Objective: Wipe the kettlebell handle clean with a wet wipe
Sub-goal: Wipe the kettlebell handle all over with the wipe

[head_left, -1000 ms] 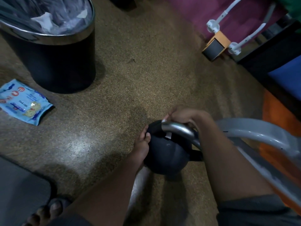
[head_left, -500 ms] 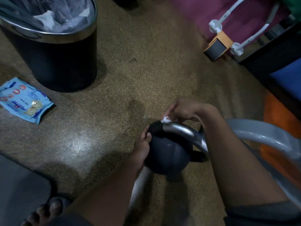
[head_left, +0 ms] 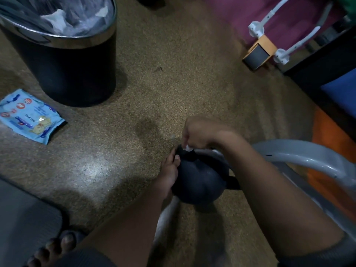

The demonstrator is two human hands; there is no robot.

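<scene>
A black kettlebell [head_left: 200, 182] rests on the speckled floor at lower centre. Its metal handle [head_left: 217, 152] is mostly hidden under my right forearm. My left hand [head_left: 169, 174] presses against the ball's left side and steadies it. My right hand [head_left: 200, 132] is closed on a small white wet wipe [head_left: 187, 148] at the far end of the handle, where the handle meets the ball. Only a bit of the wipe shows under the fingers.
A black bin [head_left: 63, 54] with a steel rim and a plastic liner stands at upper left. A blue wipe packet [head_left: 30, 116] lies beside it. Grey tubing [head_left: 308, 157] curves at right. A white-and-orange device [head_left: 260, 49] sits at upper right; my sandalled foot [head_left: 55, 245] is at lower left.
My right hand has slid the wipe along the handle away from me, from the handle's top toward its far end. The left hand has stayed on the ball.
</scene>
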